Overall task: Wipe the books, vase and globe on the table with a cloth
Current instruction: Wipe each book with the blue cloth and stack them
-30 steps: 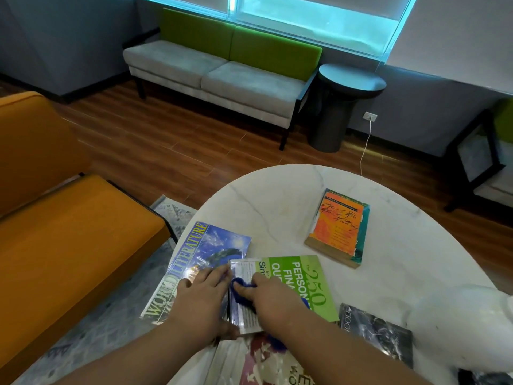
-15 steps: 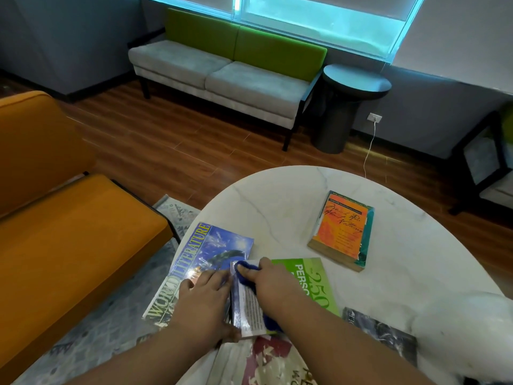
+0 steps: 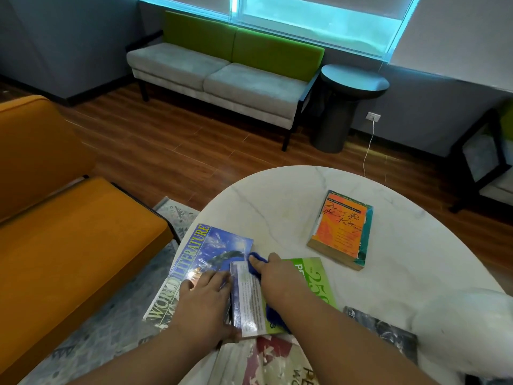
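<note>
Head view: the right hand [image 3: 279, 283] presses a blue cloth [image 3: 254, 259] onto the green book [image 3: 315, 276] near the front edge of the table [image 3: 277, 201], its fingers curled round the cloth. The left hand [image 3: 204, 300] lies flat, fingers straight and close together, on the blue book [image 3: 215, 244] just beside it. An orange book [image 3: 342, 227] lies well apart, farther back.

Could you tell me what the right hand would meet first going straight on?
Probably the far corner of the World Literature book, just beyond the blue cloth under the right hand.
</note>
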The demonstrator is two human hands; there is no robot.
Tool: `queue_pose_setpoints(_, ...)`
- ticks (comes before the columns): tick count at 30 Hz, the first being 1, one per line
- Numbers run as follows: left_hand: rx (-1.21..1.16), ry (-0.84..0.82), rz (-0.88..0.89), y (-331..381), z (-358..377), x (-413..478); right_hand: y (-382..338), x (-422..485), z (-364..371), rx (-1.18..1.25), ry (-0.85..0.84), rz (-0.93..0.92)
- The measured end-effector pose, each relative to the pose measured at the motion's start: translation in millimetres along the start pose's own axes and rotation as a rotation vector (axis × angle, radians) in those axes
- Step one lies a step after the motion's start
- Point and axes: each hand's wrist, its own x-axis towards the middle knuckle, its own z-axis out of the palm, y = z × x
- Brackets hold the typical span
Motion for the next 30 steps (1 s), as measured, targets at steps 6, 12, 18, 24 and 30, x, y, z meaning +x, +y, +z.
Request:
queue_pose_setpoints(6,-0.003,-0.024,-0.024,10,-8,-1,6,-22,15,0.041,-0.027,-0.127)
queue_pose_setpoints(12,0.004,-0.018,-0.008,8,-6,5,75,-34,27,0.111,0.181,0.088)
queue_pose_setpoints(18,0.003,-0.034,-0.012,7,-4,7,65,-30,20,0.206,0.105,0.291)
queue_pose_setpoints(24,-0.005,-0.033,-0.006,7,-3,8,26,-28,43,0.193,0.069,-0.109)
queue_pose_setpoints(30,-0.026,-0.038,-0.003,7,-4,8,93,-24,31,0.208,0.168,0.21)
